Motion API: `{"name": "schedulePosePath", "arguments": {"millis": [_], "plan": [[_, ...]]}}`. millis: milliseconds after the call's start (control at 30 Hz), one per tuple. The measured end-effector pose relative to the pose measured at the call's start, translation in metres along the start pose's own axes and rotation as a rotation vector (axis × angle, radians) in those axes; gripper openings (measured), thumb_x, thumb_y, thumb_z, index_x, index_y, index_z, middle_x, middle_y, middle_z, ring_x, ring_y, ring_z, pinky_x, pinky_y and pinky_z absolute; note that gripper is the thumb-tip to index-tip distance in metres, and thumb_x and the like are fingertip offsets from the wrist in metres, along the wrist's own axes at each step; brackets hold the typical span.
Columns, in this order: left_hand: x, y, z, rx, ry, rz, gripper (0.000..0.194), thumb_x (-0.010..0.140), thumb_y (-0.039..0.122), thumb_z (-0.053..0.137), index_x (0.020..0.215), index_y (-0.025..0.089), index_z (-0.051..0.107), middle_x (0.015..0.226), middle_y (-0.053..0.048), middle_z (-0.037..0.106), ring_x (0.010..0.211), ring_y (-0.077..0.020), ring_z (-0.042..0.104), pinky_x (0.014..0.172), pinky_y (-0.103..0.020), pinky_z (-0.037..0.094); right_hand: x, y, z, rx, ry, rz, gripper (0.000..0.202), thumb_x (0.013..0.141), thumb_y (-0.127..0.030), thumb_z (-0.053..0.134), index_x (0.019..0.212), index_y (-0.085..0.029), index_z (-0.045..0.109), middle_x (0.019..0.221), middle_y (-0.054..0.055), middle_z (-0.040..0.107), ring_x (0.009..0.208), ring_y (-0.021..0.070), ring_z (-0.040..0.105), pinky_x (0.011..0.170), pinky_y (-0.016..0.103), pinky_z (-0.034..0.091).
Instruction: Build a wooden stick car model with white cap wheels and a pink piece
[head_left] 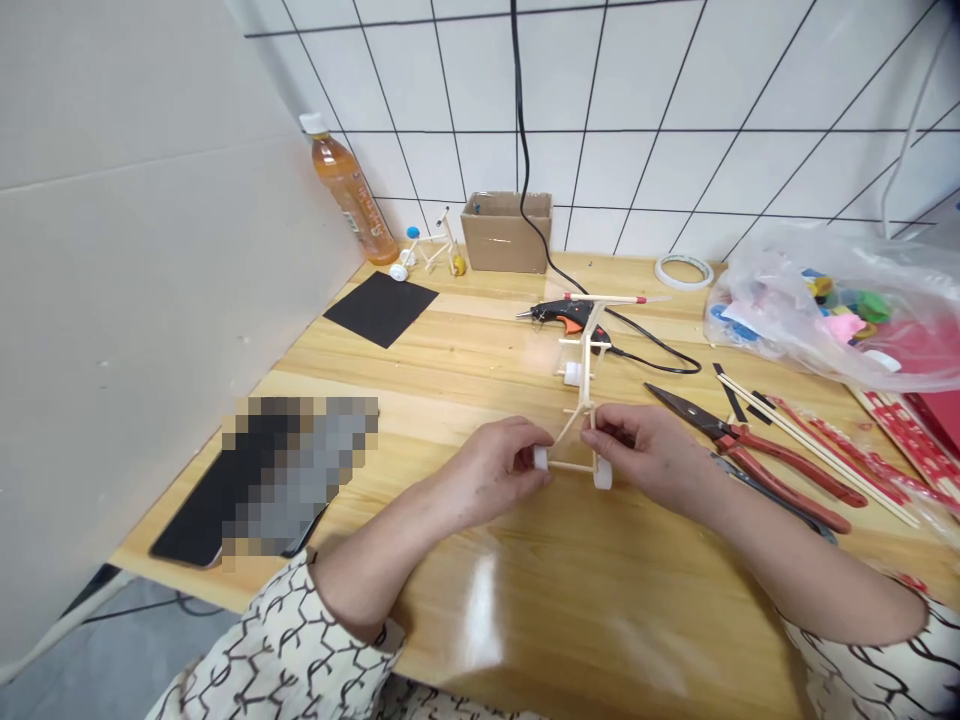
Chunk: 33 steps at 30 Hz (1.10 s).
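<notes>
A small tricycle model (587, 365) built of wooden sticks stands on the wooden table in front of me. White bottle caps serve as its wheels, and a red-tipped stick lies across its far end like a handlebar. My left hand (501, 462) pinches the near left cap wheel (541, 458). With thumb and fingers closed, my right hand (649, 450) grips the stick frame just above the near right cap wheel (602, 473). Past the model lies a black glue gun (566, 315) with an orange trigger, partly hidden behind the sticks.
Pliers (757, 455) and loose chopsticks (817, 450) lie on the right, below a plastic bag (832, 310) of coloured caps. A cardboard box (506, 232), tape roll (684, 271), drink bottle (352, 195) and smaller stick tricycle (431, 250) line the back. Phones (225, 490) lie left.
</notes>
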<state>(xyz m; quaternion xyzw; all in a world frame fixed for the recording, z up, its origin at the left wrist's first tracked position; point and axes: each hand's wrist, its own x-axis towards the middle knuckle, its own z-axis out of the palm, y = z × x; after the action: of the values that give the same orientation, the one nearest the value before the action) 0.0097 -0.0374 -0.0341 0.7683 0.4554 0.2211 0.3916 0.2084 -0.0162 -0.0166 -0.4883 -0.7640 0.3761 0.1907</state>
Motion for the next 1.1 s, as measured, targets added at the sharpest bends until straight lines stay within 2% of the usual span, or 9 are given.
{"name": "schedulePosePath", "arguments": {"millis": [200,567,800,1100], "plan": [[0.0010,-0.0019,0.0007,0.009,-0.001,-0.009,0.021,0.070,0.012,0.058,0.091,0.016,0.063,0.080,-0.002,0.058,0.068,-0.0123,0.054,0.064,-0.025,0.046,-0.0003,-0.0003,-0.0006,-0.016,-0.003,-0.010,0.025,0.081,-0.032,0.046,0.060,-0.018,0.049,0.054,-0.002,0.044,0.052,0.0107,0.038,0.049,0.023,0.030],[0.0023,0.0024,-0.0012,0.004,0.000,-0.020,0.020,0.069,0.012,0.059,0.088,0.015,0.063,0.075,-0.001,0.057,0.066,-0.0117,0.053,0.061,-0.023,0.045,0.0002,-0.0020,0.0008,-0.063,0.020,-0.020,0.028,0.082,-0.032,0.046,0.058,-0.019,0.046,0.051,-0.003,0.041,0.050,0.0100,0.036,0.048,0.023,0.030],[0.0017,0.0002,0.0000,0.006,0.002,-0.014,0.021,0.070,0.012,0.059,0.090,0.015,0.063,0.078,-0.002,0.057,0.068,-0.0121,0.054,0.063,-0.024,0.046,-0.0008,-0.0012,0.0019,-0.046,0.016,0.008,0.026,0.081,-0.034,0.046,0.059,-0.019,0.047,0.052,-0.003,0.043,0.050,0.0107,0.038,0.047,0.024,0.030],[-0.0003,-0.0015,-0.0004,0.000,-0.008,-0.016,0.020,0.072,0.012,0.058,0.092,0.016,0.062,0.081,-0.002,0.058,0.070,-0.0118,0.055,0.067,-0.025,0.047,-0.0015,-0.0022,0.0036,-0.018,0.022,0.041,0.022,0.078,-0.029,0.048,0.059,-0.018,0.049,0.051,-0.004,0.040,0.049,0.0095,0.036,0.047,0.023,0.028]]}}
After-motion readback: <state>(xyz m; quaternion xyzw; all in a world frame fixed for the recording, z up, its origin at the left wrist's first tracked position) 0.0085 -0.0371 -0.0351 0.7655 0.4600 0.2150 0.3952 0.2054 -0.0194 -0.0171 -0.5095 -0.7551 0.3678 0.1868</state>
